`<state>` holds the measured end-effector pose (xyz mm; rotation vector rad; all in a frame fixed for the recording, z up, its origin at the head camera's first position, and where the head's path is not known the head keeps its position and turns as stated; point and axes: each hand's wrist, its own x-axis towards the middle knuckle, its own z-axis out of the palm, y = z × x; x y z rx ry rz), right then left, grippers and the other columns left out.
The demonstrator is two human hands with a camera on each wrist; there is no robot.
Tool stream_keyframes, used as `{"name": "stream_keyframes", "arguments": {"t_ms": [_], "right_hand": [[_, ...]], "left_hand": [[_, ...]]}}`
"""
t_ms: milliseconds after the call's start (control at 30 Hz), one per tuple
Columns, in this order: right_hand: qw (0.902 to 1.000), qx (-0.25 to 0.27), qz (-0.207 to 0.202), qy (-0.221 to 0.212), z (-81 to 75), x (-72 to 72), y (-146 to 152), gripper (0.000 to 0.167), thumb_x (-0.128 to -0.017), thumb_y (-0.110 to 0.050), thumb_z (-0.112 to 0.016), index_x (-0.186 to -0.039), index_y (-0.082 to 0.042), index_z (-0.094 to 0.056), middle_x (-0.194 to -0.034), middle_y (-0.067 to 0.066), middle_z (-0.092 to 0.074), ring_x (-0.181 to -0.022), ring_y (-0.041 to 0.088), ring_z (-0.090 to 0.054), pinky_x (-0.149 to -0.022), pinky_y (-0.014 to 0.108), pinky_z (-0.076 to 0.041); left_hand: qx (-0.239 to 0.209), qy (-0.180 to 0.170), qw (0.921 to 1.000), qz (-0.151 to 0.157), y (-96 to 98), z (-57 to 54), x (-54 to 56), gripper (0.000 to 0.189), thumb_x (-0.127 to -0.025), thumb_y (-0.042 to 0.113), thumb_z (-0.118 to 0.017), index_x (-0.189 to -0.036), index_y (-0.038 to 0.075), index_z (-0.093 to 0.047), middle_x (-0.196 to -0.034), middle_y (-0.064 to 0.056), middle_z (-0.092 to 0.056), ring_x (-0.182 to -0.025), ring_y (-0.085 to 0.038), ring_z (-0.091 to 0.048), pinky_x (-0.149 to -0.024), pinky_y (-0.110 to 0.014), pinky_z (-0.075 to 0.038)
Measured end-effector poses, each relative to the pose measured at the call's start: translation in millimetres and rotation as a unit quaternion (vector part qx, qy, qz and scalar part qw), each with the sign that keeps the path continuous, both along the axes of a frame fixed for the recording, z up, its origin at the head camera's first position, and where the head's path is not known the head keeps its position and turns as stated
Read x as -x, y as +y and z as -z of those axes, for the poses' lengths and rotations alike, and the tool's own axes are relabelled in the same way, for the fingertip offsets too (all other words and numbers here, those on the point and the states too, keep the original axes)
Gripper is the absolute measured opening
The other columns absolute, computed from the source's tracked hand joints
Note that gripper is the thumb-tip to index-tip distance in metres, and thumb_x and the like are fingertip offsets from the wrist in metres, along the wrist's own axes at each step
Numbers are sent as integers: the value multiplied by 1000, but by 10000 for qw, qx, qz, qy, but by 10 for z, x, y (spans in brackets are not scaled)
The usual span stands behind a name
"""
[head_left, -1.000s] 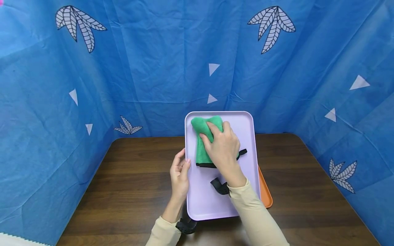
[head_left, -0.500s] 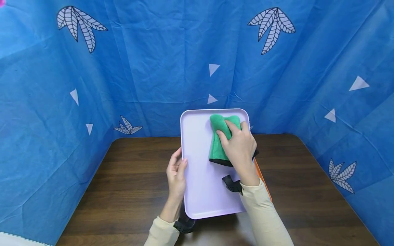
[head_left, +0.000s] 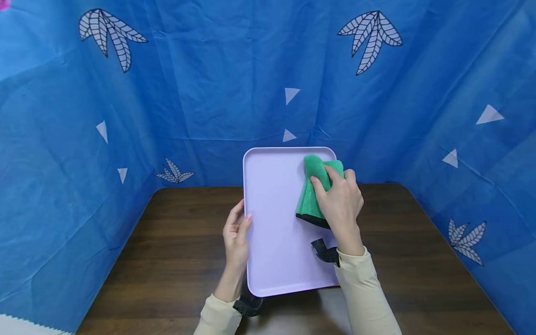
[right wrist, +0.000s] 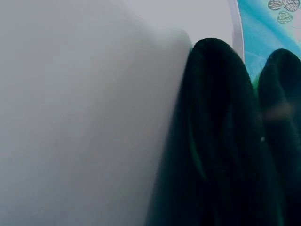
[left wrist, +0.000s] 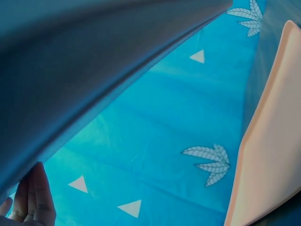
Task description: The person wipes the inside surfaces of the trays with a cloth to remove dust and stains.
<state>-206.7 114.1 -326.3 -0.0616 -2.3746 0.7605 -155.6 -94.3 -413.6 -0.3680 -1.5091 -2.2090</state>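
Observation:
A lilac rectangular tray (head_left: 276, 232) is held up over the table, tilted with its inner face towards the head camera. My left hand (head_left: 237, 237) grips its left edge, thumb on the rim and fingers behind; those fingers also show under the tray's dark underside (left wrist: 94, 66) in the left wrist view. With my right hand (head_left: 341, 200) I pinch a folded green cloth (head_left: 311, 195) with a black border, which lies against the tray's upper right part. In the right wrist view the cloth (right wrist: 225, 122) looks dark and reaches the rim.
An orange tray (left wrist: 273, 136) lies beneath the lilac one, seen in the left wrist view and nearly hidden in the head view. The brown wooden table (head_left: 176, 260) extends to both sides. A blue patterned curtain (head_left: 209, 93) encloses the back and sides.
My right hand has slid the green cloth rightwards across the tray to its right edge. The lilac tray and my left hand have shifted slightly left, and the orange tray's visible edge is now nearly covered.

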Motion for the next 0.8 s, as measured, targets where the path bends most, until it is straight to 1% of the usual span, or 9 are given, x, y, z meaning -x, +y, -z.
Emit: {"name": "stream_keyframes", "arguments": {"t_ms": [200, 333, 500, 800], "right_hand": [[9998, 115, 24, -163, 16, -27, -5, 48, -88, -39, -71, -127, -12, -67, -96, 20, -56, -74, 31, -52, -53, 44, -44], [9997, 179, 74, -122, 29, -29, -10, 48, -87, -39, -71, -127, -12, -66, -95, 20, -56, -74, 32, -53, -54, 46, -45], [9997, 220, 113, -55, 30, -30, -41, 46, -87, -39, -71, -125, -13, -67, -97, 20, -56, -74, 34, -54, -56, 49, -46], [9996, 186, 193, 62, 37, -33, -116, 43, -87, -39, -71, -122, -16, -69, -97, 19, -56, -71, 35, -56, -54, 50, -47]], "left_hand": [[-91, -106, 9998, 111, 11, 4, -3, 38, -98, 0, -49, -136, 1, -51, -106, 7, -73, -88, -8, -71, -71, -25, -59], [-167, -126, 9996, 195, 25, 5, 0, 37, -98, 1, -49, -135, 8, -54, -104, 6, -73, -87, -8, -71, -70, -24, -59], [-241, -102, 9995, 189, 25, 6, 2, 37, -98, 0, -48, -134, 9, -54, -103, 6, -73, -85, -8, -70, -69, -23, -59], [-291, -65, 9993, 235, 21, 3, 3, 37, -98, 0, -48, -134, 9, -54, -106, 5, -73, -88, -8, -70, -70, -23, -58]]}}
